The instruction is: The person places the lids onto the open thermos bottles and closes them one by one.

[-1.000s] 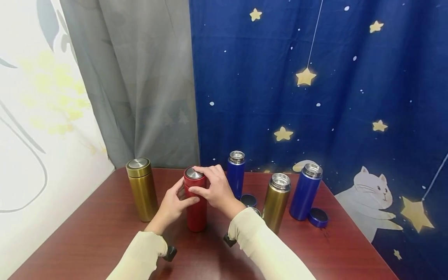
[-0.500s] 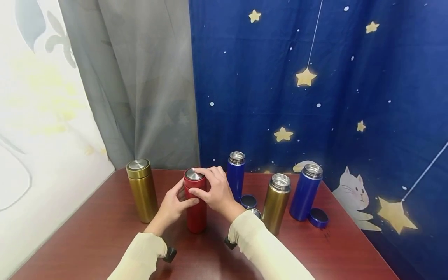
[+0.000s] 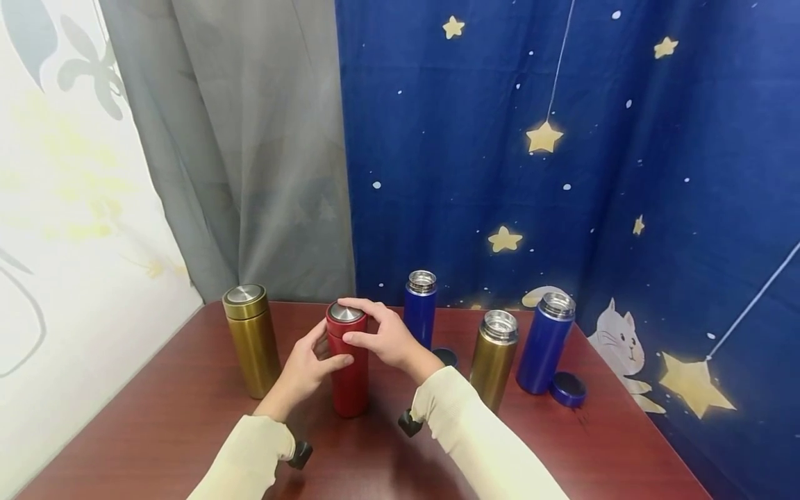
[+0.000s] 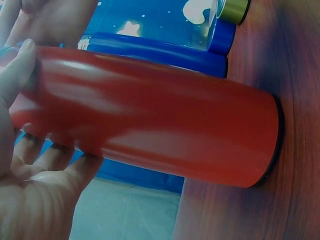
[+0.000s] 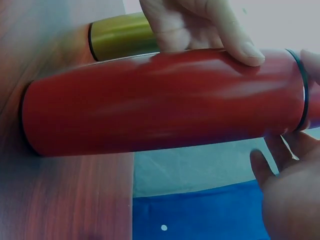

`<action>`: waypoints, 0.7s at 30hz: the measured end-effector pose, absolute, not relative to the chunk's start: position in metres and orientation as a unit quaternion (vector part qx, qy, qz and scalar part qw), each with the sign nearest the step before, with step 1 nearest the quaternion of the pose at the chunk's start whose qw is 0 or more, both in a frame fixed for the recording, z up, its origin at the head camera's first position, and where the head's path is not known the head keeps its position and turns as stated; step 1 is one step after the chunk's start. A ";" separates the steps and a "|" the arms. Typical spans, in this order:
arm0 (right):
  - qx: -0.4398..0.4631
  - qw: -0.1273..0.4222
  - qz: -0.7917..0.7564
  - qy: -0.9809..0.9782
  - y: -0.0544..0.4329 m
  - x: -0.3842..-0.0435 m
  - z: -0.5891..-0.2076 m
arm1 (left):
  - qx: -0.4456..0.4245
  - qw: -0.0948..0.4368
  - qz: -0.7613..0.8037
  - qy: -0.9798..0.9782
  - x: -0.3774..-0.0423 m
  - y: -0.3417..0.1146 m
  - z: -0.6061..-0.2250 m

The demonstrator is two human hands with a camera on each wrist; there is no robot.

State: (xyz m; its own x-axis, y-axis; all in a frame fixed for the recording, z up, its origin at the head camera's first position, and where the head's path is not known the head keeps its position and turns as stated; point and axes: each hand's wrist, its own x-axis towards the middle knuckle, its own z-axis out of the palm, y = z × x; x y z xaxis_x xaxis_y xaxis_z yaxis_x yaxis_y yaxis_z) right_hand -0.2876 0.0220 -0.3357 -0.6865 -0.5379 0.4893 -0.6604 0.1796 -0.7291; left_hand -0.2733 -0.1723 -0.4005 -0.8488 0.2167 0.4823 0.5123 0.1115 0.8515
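Note:
A red thermos flask (image 3: pixel 350 383) stands upright on the table, its red lid (image 3: pixel 346 317) with a silver top in place. My left hand (image 3: pixel 306 368) grips the upper body, thumb across the front and fingers behind. The right hand (image 3: pixel 389 339) holds the lid, thumb at its front and fingers over the far rim. In the right wrist view a dark ring marks the seam between body and lid, and the right fingers (image 5: pixel 260 167) curl beneath. The left wrist view shows the left thumb (image 4: pixel 20 67) on the red body; most of the lid is out of frame there.
A lidded gold flask (image 3: pixel 253 340) stands at the left. Uncapped are a blue flask (image 3: pixel 420 316) behind, a gold flask (image 3: pixel 494 361) and another blue flask (image 3: pixel 545 347) at the right. A blue lid (image 3: pixel 568 389) lies there; another dark lid (image 3: pixel 445 358) is partly hidden by the right arm.
My right hand has turned on the lid, its fingertips shifting left over the top. The right sleeve now covers the silver-topped lid beside the gold flask. The left hand keeps its grip.

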 end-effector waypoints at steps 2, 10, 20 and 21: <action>0.382 0.080 0.492 -0.778 0.021 -0.287 -0.336 | -0.244 0.125 -0.615 -0.739 -0.272 -0.173 -0.402; 0.350 0.165 0.426 -0.818 0.014 -0.293 -0.343 | -0.233 0.135 -0.615 -0.741 -0.271 -0.171 -0.403; 0.305 0.319 0.334 -0.833 0.000 -0.289 -0.349 | -0.239 0.148 -0.627 -0.726 -0.267 -0.164 -0.404; 0.299 0.328 0.327 -0.834 -0.001 -0.288 -0.349 | -0.238 0.147 -0.627 -0.727 -0.267 -0.164 -0.404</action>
